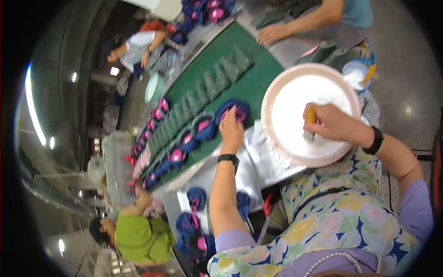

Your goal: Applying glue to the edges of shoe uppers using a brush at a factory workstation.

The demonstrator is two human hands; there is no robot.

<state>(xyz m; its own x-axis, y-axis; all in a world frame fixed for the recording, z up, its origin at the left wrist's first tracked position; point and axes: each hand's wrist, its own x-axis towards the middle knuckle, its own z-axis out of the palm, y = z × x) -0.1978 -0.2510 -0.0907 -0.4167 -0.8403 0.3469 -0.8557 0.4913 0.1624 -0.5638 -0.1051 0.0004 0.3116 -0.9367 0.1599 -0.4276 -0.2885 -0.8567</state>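
My right hand (328, 122) is closed round the yellow handle of a brush (310, 114), its bristle end down in white paste. The paste lies in a wide, pale pink basin (273, 134) in front of me. My left hand (232, 131) reaches forward to a dark blue shoe upper (239, 105) with a pink inside, at the near end of a row on the green belt (263, 69). Its fingers grip the upper at its opening; the thumb is partly hidden. Beside it lies another blue-and-pink upper (203, 126).
Rows of grey-green shoe lasts (211, 87) stand along the belt. Blue uppers (187, 223) lie on a lower shelf by my left forearm. A co-worker's arm (302, 25) rests across the far side; another person in green (140, 235) works at left. A small white tub (355, 74) stands right.
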